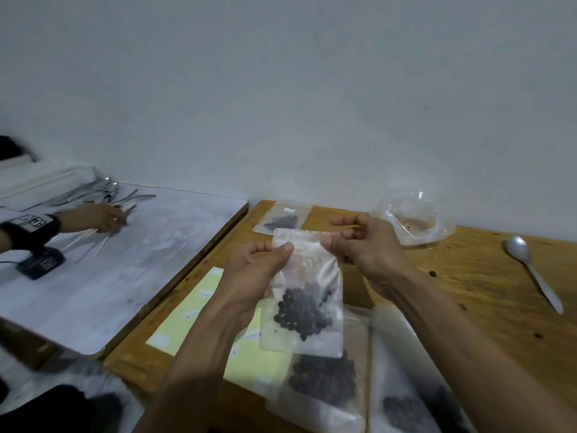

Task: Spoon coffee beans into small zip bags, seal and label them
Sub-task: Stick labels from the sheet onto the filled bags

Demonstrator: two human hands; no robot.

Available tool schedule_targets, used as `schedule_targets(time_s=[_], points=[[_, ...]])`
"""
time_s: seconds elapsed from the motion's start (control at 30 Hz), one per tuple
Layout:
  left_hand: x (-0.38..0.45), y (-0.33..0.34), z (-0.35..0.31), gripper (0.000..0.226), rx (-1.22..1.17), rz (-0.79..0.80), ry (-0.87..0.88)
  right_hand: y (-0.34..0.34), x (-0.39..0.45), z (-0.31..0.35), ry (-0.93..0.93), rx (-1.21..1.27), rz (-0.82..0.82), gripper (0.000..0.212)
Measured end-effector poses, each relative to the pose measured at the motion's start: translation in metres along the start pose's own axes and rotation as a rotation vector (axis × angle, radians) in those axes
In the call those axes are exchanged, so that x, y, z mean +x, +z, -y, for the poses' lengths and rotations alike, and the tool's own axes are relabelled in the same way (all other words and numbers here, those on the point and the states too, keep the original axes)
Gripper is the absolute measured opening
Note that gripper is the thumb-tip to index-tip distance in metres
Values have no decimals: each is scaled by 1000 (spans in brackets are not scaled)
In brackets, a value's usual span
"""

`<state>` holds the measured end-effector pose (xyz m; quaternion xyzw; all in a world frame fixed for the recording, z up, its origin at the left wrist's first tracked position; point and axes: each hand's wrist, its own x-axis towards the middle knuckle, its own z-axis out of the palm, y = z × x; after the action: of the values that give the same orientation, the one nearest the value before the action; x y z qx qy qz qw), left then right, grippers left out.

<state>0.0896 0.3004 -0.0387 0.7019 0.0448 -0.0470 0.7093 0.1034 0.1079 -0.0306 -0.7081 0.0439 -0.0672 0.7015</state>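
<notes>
Pale wall fills the upper half; below it a wooden table, and to the left a white-covered table butted beside it. On the white one, another person's hand rests among metal cutlery, with a dark wristband behind it. Held upright above the wooden table, a small zip bag hangs with coffee beans gathered low inside. Left hand pinches the bag's top left edge, thumb on the front, fingers curled behind. Right hand pinches the top right edge, remaining fingers loosely bent. Under the bag: a yellow label sheet and more filled bags. Farther back, one labelled bag lies flat; a crumpled clear plastic bag; a metal spoon well apart at right.
</notes>
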Motion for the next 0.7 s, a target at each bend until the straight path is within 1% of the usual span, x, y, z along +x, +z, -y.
schedule_targets(time_s=[0.07,0.1,0.17,0.2,0.23,0.27,0.33,0.4,0.47,0.53,0.57,0.63,0.7], points=[[-1,-8,-5,23,-70,62,-27,15,1,8,-35,57,-7,37],[-1,-12,-7,24,-125,59,-15,22,2,10,-57,67,-15,37],[2,-26,-10,18,-209,-55,60,36,1,12,-126,-23,-78,29],[5,-35,-11,15,-208,-143,106,42,-1,12,-170,-106,-116,21],[8,-44,-13,17,-176,-233,144,46,-4,9,-210,-193,-132,11],[10,-52,-16,21,-141,-315,168,50,-9,6,-221,-285,-102,3],[13,-71,-16,21,-132,-426,180,58,-21,-6,-170,-491,95,11],[12,-82,-15,19,-140,-469,173,68,-35,-15,-138,-716,303,14],[11,-87,-12,19,-157,-481,165,76,-46,-17,-116,-866,419,18],[10,-88,-8,18,-158,-486,155,83,-55,-15,-42,-931,482,21],[9,-89,-6,17,-158,-484,154,86,-58,-15,-36,-972,491,21],[9,-89,-5,17,-162,-478,153,90,-63,-15,-73,-1044,474,19],[8,-89,-4,17,-166,-464,156,92,-64,-16,-89,-1058,466,18]])
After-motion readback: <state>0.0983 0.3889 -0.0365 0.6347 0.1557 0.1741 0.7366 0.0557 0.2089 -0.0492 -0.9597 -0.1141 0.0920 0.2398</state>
